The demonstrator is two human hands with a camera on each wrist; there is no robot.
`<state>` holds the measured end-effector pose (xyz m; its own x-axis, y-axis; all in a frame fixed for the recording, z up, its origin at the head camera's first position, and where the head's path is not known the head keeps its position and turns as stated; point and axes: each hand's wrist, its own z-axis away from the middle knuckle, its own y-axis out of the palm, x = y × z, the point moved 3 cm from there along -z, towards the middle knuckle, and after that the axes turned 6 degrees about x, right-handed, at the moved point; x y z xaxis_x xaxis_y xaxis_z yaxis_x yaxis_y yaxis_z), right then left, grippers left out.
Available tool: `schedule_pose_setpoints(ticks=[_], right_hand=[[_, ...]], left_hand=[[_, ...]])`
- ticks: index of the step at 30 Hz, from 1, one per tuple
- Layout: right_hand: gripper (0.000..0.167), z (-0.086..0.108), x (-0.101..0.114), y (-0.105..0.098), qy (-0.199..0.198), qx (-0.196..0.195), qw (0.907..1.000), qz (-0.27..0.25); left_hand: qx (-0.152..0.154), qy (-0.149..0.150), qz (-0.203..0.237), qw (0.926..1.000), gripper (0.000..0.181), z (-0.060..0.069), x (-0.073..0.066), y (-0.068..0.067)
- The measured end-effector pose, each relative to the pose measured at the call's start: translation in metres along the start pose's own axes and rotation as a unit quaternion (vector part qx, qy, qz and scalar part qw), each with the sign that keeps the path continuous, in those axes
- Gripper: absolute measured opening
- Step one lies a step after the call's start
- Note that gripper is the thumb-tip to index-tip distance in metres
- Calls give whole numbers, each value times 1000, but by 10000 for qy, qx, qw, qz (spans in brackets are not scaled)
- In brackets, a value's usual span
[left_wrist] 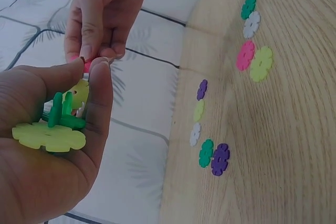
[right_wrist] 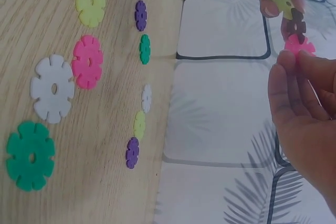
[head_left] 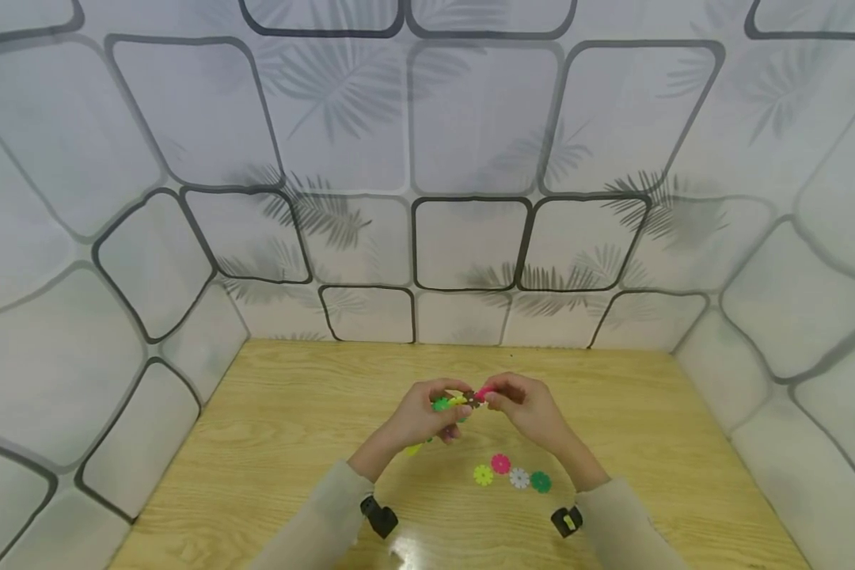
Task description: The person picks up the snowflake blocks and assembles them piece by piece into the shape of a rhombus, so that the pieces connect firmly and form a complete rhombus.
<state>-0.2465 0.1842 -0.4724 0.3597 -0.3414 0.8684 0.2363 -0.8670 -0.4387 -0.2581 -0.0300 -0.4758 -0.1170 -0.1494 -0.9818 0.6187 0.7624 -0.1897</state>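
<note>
Left hand [head_left: 427, 408] grips a linked green, yellow and brown flower-shaped plastic disc chain [right_wrist: 282, 2], head view, just below centre; right hand [head_left: 530, 402] pinches a pink notched plastic disc [right_wrist: 301, 44] at its brown end (hands close together). Four loose plastic discs [head_left: 516, 475], lower centre.

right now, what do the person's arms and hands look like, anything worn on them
The left hand and right hand are bare, no gloves visible. The left sleeve and right sleeve are pale off-white. A small black device shows by each cuff; the right one bears a yellowish patch.
</note>
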Motion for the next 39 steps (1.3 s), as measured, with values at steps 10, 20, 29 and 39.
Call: schedule_pose_setpoints(ticks=[10,20,29,39], right_hand=[[10,1,3,1,-55,109,9998,-174],[19,2,-14,-9,110,98,9999,61],[19,6,-39,-22,793,-276,9948,572],[24,8,-72,-27,1525,-338,9838,879]], left_hand=[[-20,-100,-141,9998,41,2,-1,-2],[-45,-81,-108,9999,37,2,2,-3],[-13,-56,-173,9998,38,3,1,-4],[-38,-45,-149,9999,37,4,2,-6]])
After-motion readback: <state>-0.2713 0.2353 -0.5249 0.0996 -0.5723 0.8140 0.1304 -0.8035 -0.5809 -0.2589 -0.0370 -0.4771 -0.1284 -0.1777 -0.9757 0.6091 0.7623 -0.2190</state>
